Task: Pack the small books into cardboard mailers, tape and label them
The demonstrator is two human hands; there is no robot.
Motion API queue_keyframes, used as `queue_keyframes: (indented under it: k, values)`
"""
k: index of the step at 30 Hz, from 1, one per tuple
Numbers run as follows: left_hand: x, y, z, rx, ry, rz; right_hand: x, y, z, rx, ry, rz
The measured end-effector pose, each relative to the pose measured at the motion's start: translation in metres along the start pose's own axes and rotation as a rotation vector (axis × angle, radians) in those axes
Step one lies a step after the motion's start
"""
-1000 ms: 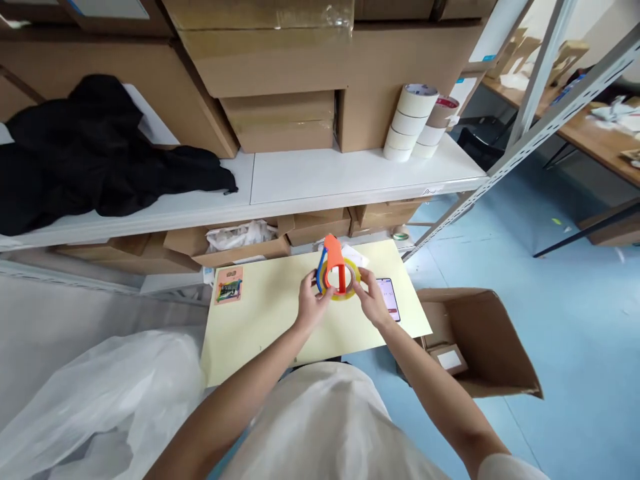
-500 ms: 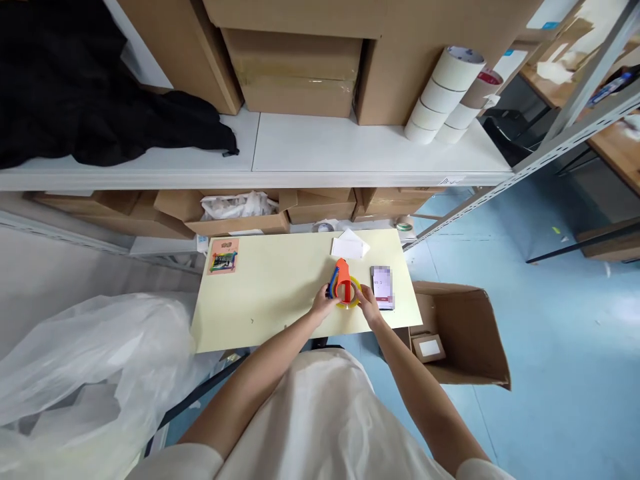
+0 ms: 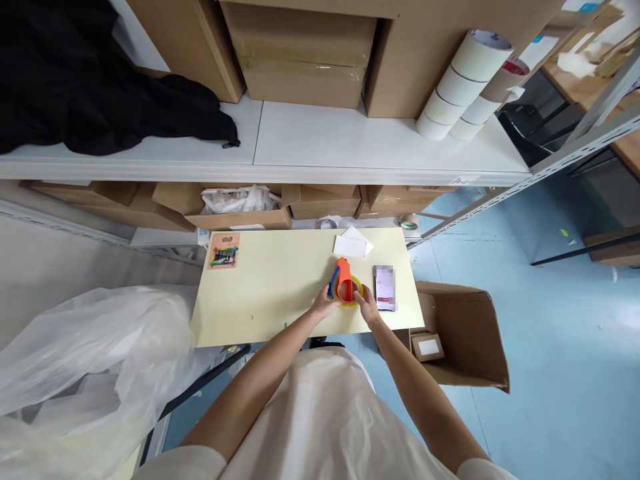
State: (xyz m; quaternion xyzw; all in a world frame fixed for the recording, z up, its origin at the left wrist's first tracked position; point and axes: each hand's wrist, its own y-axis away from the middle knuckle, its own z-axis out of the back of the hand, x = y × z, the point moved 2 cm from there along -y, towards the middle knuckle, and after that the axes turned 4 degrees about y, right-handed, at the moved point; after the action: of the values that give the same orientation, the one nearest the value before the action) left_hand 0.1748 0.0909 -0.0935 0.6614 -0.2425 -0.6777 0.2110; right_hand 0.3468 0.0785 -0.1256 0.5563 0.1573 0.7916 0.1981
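Observation:
Both my hands are at an orange and blue tape dispenser (image 3: 344, 272) above the pale yellow table (image 3: 280, 280). My left hand (image 3: 324, 303) is closed on the dispenser's blue side. With my right hand (image 3: 368, 305) I grip the yellow tape roll (image 3: 359, 287) by its right rim, thumb toward its centre. The roll sits against the orange part; how far it is seated on the dispenser I cannot tell. Just right of my right hand lies a phone (image 3: 385, 288) with a lit screen. Beyond the dispenser are white paper pieces (image 3: 353, 243).
A pink picture card (image 3: 225, 251) lies at the table's far left corner. Behind runs a grey shelf (image 3: 320, 175) with cardboard boxes and stacked tape rolls (image 3: 463, 87). An open carton (image 3: 465, 333) stands at the right on the floor, crumpled plastic sheeting (image 3: 100, 347) at the left.
The orange dispenser part and the yellow roll have shifted slightly against each other, with the orange part now covering more of the roll's middle. Both hands keep their hold. The view has moved slightly.

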Motion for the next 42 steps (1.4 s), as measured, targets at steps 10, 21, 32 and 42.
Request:
queue_keyframes:
  k: [10,21,32,42]
  values:
    - [0.010,0.025,0.043,0.012,-0.170,0.016,0.025,0.025,0.003,-0.173,0.191,0.187]
    - [0.058,0.150,0.145,-0.224,-0.198,0.090,0.065,0.068,-0.061,0.278,0.176,0.449]
    - [0.102,0.250,0.221,-0.624,-0.012,-0.005,0.131,0.107,-0.205,0.797,0.461,0.619]
    - [0.192,0.384,0.308,-0.921,0.119,-0.091,0.134,0.270,-0.371,1.158,0.644,0.838]
